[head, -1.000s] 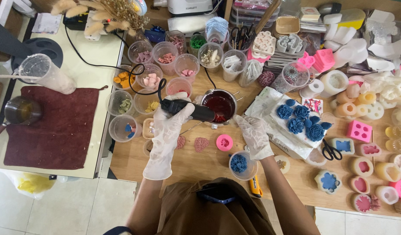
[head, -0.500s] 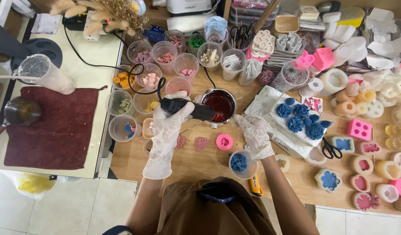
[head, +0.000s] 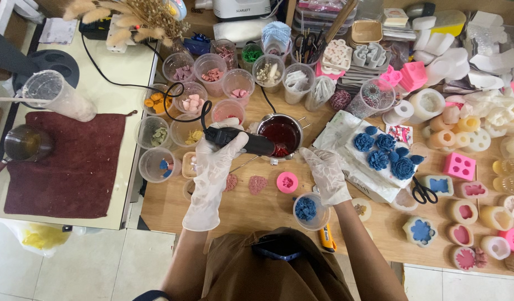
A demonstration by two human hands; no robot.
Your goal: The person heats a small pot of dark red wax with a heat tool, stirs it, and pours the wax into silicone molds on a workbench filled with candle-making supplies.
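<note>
My left hand (head: 212,167), in a white glove, grips a black corded heat tool (head: 240,140) and holds its nose over a small metal pot (head: 281,134) of dark red melted wax. My gloved right hand (head: 325,173) rests on the wooden table (head: 251,209) just right of the pot, fingers apart, holding nothing that I can see. In front of the pot lie two pink flower pieces (head: 258,184) and a round pink mould (head: 287,182). A clear cup with a blue flower (head: 307,210) stands near my right wrist.
Several clear cups of coloured wax bits (head: 201,75) crowd the back left. Blue wax flowers (head: 386,151) lie on white paper at right, with black scissors (head: 423,193) and many silicone moulds (head: 460,167) beyond. A dark red towel (head: 73,161) covers the side table.
</note>
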